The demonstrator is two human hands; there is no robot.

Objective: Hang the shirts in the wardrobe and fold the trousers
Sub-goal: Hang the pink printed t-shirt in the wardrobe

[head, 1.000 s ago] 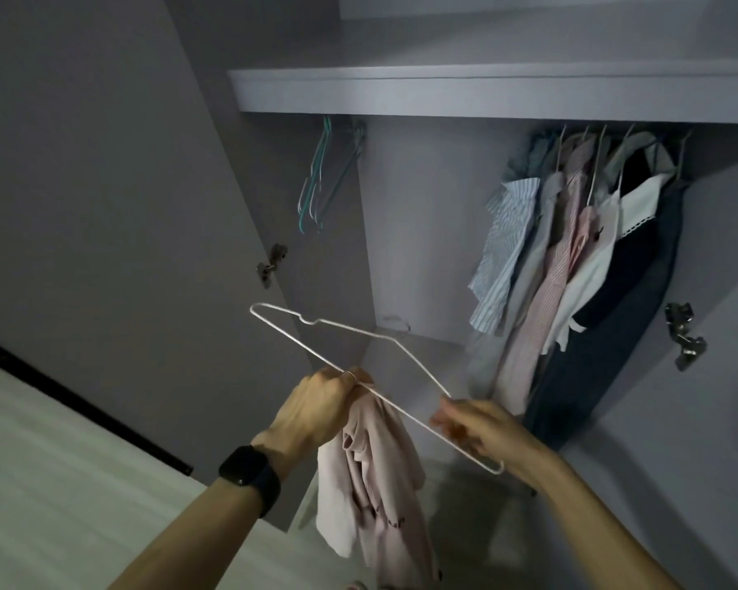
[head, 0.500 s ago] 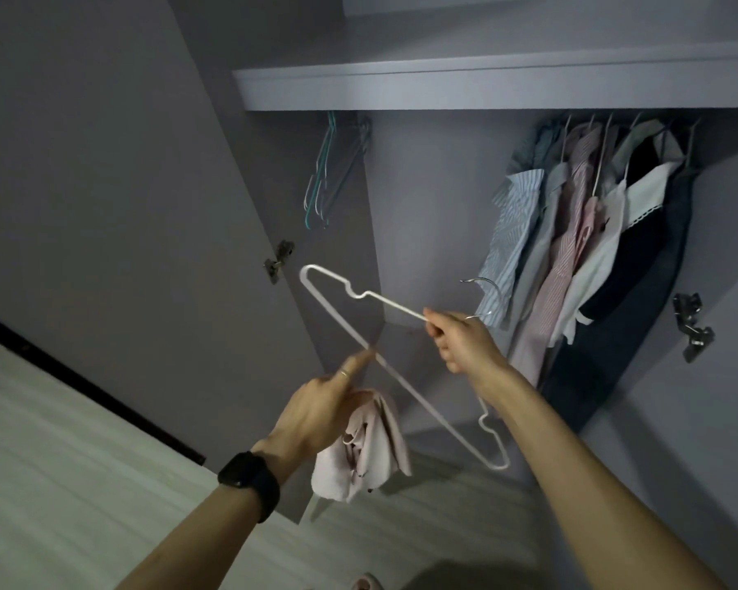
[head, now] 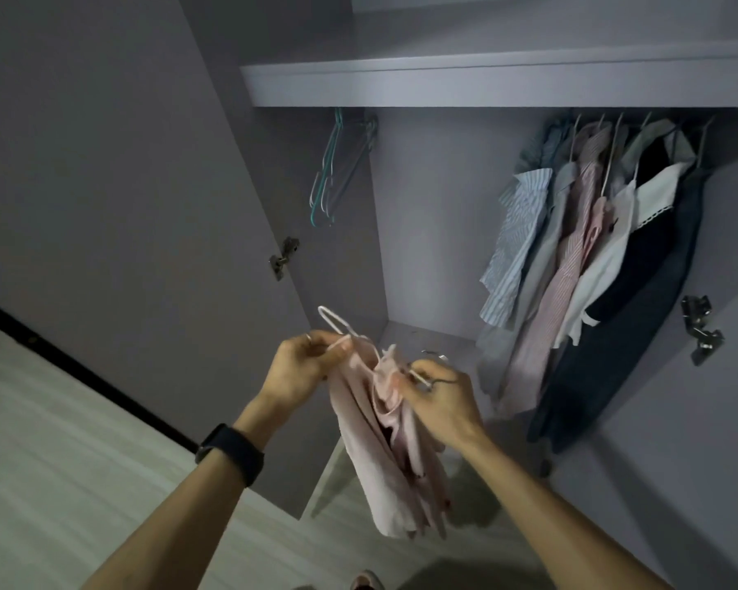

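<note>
Where shirts (head: 571, 266) hang, spare hangers (head: 333, 176) leftward

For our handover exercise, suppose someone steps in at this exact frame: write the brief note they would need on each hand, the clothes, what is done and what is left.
Left hand: shut on one end of the white wire hanger and the pink shirt.
Right hand: shut on the hanger near its hook, with the shirt's top gathered there.
Shirt hangs bunched between the hands, in front of the open wardrobe.
Done: several shirts hang at the right; spare hangers at the left.
Left: finish threading the hanger, hang the shirt. No trousers in view.
</note>
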